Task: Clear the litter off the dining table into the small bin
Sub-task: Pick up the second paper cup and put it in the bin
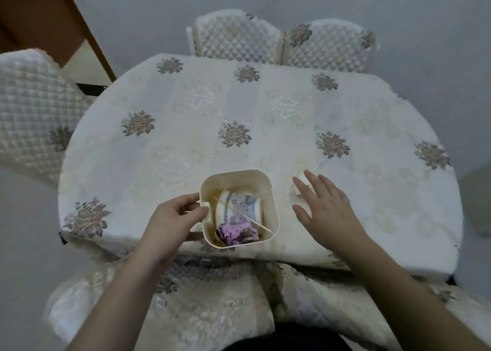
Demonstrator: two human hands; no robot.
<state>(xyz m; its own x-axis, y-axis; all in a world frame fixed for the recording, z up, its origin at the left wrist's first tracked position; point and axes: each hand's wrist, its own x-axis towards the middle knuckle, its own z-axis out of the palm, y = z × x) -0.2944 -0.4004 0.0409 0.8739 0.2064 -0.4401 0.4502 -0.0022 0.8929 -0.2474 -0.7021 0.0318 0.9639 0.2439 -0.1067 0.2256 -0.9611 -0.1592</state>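
My left hand (174, 215) pinches the near-left rim of the small bin (275, 207), which sits on the surface (292, 111) by its near edge and already holds a paper cup (237, 204), a thin stick (255, 219) and a pink wrapper (236, 235). My right hand (325, 202) is spread flat. A small white scrap (303, 182) lies under its fingertips, just right of the bin, so this hand is nearer and the bin lies to its left.

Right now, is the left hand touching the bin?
Touching. The head view shows the left hand gripping the small bin at its left rim, thumb and fingers pinching the wall.
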